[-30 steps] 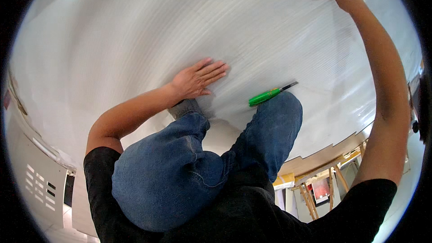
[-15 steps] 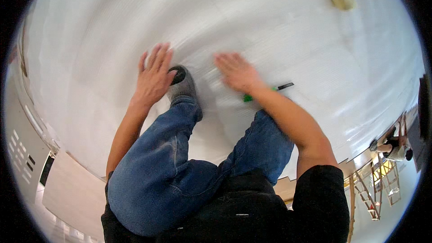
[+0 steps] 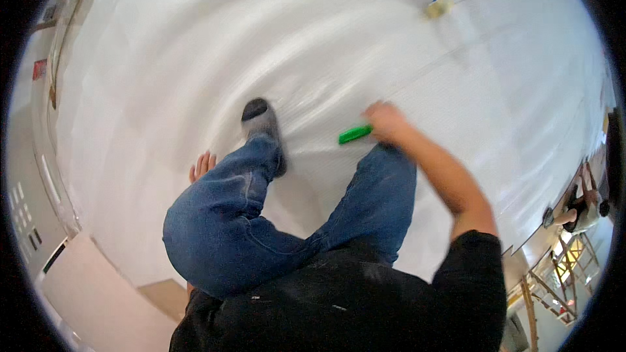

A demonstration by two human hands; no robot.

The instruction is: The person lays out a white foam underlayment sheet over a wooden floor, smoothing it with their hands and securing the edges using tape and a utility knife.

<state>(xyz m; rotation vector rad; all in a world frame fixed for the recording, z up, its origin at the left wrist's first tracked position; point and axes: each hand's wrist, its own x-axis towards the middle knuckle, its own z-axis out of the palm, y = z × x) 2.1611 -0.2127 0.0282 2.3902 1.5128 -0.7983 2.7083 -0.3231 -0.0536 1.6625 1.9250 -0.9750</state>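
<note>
1. White sheeting (image 3: 195, 58) covered the floor, and the person crouched on it in blue jeans (image 3: 248, 221), one grey shoe (image 3: 261, 120) planted ahead.
2. Right hand (image 3: 386, 122) had its fingers closed on a green-handled tool (image 3: 355, 133), just above the right knee; blur hid the tip.
3. Left hand (image 3: 202, 166) lay behind the left knee, only its fingertips showing, so its spread could not be told.
4. Well apart, a roll of tape (image 3: 438, 6) sat near the far edge.

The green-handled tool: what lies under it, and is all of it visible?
The green-handled tool lies over the white sheet covering the floor. The right hand grips one end, hiding that part. What lies beneath the sheet cannot be seen.
</note>
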